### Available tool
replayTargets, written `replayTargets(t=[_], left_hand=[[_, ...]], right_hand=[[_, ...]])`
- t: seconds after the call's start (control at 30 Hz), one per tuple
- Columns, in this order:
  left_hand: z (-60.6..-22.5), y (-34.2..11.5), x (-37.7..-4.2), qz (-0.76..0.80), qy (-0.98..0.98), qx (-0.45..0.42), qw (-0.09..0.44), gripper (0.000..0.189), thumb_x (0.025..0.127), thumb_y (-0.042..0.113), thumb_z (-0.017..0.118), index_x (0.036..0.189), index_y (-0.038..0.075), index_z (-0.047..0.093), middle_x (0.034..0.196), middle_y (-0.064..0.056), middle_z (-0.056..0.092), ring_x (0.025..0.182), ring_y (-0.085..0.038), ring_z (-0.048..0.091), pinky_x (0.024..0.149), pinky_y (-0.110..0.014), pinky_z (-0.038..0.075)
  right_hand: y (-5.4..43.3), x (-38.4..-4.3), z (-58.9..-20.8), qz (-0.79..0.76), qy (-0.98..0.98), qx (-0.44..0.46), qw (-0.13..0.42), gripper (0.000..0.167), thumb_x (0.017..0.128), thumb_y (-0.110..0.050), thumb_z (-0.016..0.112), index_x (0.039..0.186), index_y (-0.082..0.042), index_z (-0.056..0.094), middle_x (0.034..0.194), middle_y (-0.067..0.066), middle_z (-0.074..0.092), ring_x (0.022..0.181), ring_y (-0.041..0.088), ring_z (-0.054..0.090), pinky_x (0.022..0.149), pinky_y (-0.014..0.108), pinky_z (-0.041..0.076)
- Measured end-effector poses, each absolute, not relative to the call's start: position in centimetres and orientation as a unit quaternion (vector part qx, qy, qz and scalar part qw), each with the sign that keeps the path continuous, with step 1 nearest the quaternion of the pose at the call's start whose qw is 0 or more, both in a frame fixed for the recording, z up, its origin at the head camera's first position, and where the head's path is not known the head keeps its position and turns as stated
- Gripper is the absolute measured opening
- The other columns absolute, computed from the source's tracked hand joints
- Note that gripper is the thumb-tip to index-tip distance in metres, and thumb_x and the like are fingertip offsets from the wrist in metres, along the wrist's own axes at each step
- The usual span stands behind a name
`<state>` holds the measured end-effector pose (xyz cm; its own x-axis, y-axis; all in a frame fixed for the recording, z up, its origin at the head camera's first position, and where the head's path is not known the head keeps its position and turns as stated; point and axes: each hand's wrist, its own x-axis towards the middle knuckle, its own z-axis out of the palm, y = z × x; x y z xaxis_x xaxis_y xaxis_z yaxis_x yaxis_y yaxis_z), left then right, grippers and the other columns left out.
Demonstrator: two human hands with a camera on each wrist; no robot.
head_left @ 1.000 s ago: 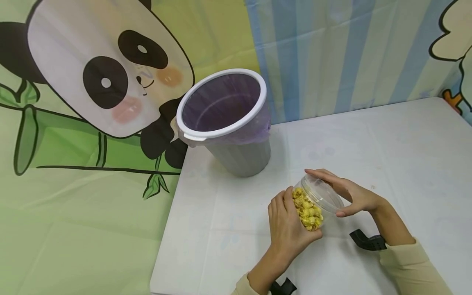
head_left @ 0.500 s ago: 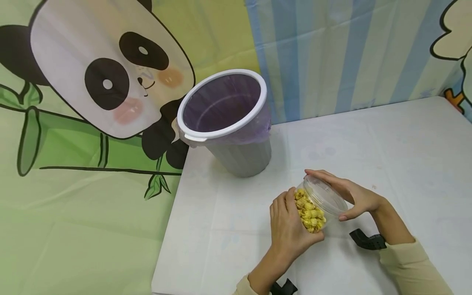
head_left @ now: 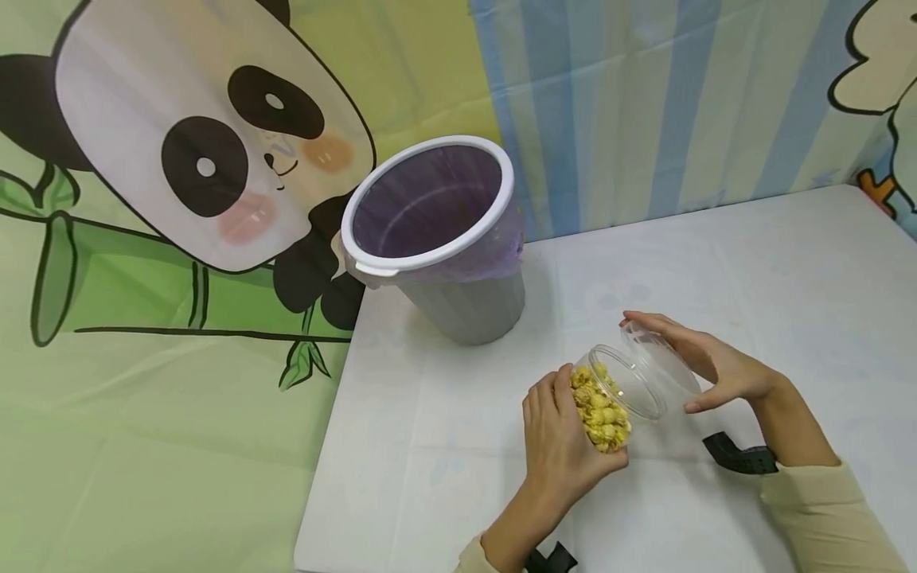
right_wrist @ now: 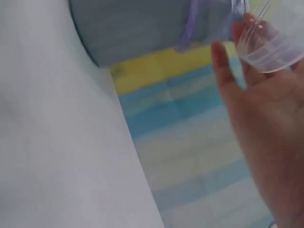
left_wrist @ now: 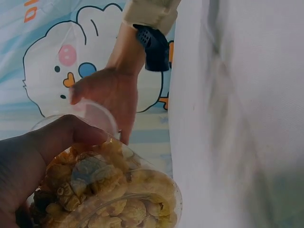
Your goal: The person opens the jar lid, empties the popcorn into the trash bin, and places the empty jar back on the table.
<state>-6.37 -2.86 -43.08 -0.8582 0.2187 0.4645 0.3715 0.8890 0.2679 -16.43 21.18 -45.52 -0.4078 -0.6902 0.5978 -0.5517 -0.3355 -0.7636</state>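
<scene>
My left hand (head_left: 566,438) grips a clear plastic jar (left_wrist: 142,190) of yellow popcorn (head_left: 600,410), tilted with its round mouth facing right. In my right hand (head_left: 716,362) is the clear lid (head_left: 662,358), pinched by its edge between thumb and fingers. The lid stands just off the jar's mouth, with a narrow gap between the two rims. In the left wrist view the popcorn shows through the jar wall under my thumb, and the right hand lies beyond it. The right wrist view catches only part of the lid, at the top right corner.
A grey bin (head_left: 466,310) with a white rim and a purple liner bag stands at the back left of the white table (head_left: 430,477). Behind the table hangs a cloth (head_left: 609,103) printed with a panda and stripes. A black strap end juts from each wrist.
My right hand has moved right and slightly up, taking the lid off the jar's mouth. The left hand and the jar have hardly moved.
</scene>
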Motion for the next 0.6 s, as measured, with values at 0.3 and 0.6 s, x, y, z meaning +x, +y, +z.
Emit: replayTargets(t=[0.3,0.6], left_hand=[[-43.0,-2.6,-6.3,-0.183,-0.948,-0.147,0.217,0.105,0.044,0.048,0.078,0.131,0.006,0.038,0.112,-0.004,0.045,0.102,-0.016,0.043,0.093,-0.03,0.036],[-43.1,-2.3,-6.2,-0.196,-0.944,-0.155,0.218,0.104,0.044,0.048,0.079,0.131,0.004,0.039,0.112,-0.005,0.045,0.102,-0.016,0.043,0.093,-0.031,0.036]], right_hand=[[28.5,-14.1,-47.0,-0.487,0.857,-0.166,0.025,0.104,0.064,-0.006,0.081,0.148,-0.017,0.021,0.144,0.014,0.023,0.128,0.03,0.022,0.098,0.06,0.019],[32.8,-14.0,-50.4,-0.344,0.938,-0.017,-0.023,0.114,0.061,-0.036,0.084,0.145,0.0,0.017,0.137,0.037,0.015,0.121,0.056,0.013,0.081,0.074,0.02]])
